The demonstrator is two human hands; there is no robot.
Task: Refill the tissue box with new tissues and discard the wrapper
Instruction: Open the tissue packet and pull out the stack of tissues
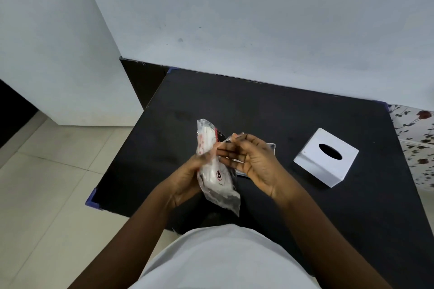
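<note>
A clear plastic pack of white tissues (216, 171) with red and black print is held upright above the black table (293, 112). My left hand (185, 178) grips the pack from its left side. My right hand (253, 159) pinches the plastic wrapper at the pack's upper right edge with thumb and fingertips. A white cube tissue box (326, 157) with a dark oval slot on top stands on the table to the right, apart from both hands. Something flat and dark lies on the table under my right hand, mostly hidden.
The table stands against a pale wall (258, 19). Light floor tiles (47, 183) lie to the left. A flower-patterned cloth (415, 138) shows past the table's right edge. My pale shirt (223, 260) fills the bottom of the view.
</note>
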